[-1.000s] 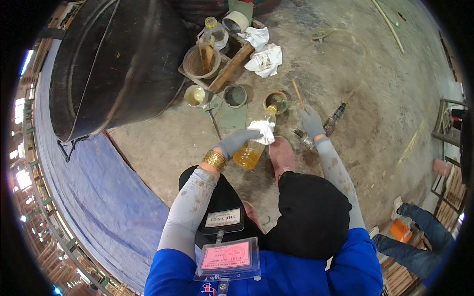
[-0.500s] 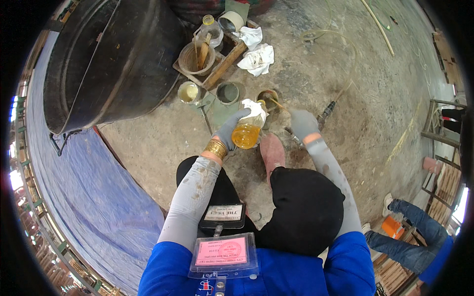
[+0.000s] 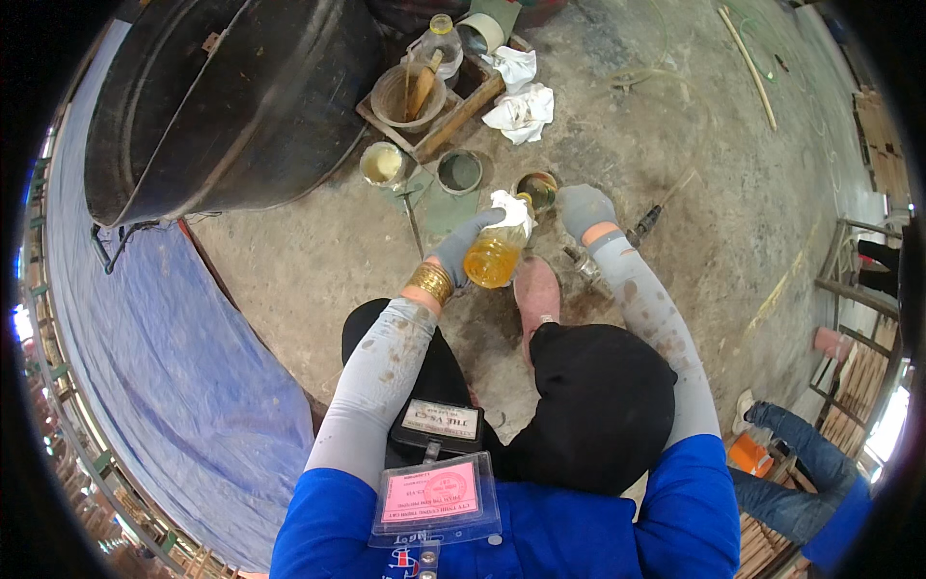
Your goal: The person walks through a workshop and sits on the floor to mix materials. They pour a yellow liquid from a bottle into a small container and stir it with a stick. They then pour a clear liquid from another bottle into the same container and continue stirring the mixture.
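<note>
My left hand (image 3: 461,249), gloved in grey, is wrapped round a clear bottle (image 3: 490,262) of amber liquid, tilted with its neck pointing away from me. A white cloth (image 3: 511,212) covers part of the bottle's upper side. The neck is close to a small pot (image 3: 536,188) on the floor, with dark contents; I cannot tell whether they touch. My right hand (image 3: 585,209), in a grey glove too, is closed just right of that pot. Whatever it holds is hidden. Left of the pot stand a grey-green pot (image 3: 460,172) and a pot of pale yellow paste (image 3: 383,165).
A wooden crate (image 3: 463,114) holds a tub (image 3: 408,95) with a wooden paddle and a clear jug (image 3: 442,48). Crumpled white cloths (image 3: 521,113) lie beside it. A large black vessel (image 3: 231,106) and blue sheet (image 3: 212,357) are left. A hose-fed tool (image 3: 641,227) lies right.
My right hand has moved away from me, closer to the small pot. The thin stick seen between that hand and the pot no longer shows. My left hand still grips the bottle.
</note>
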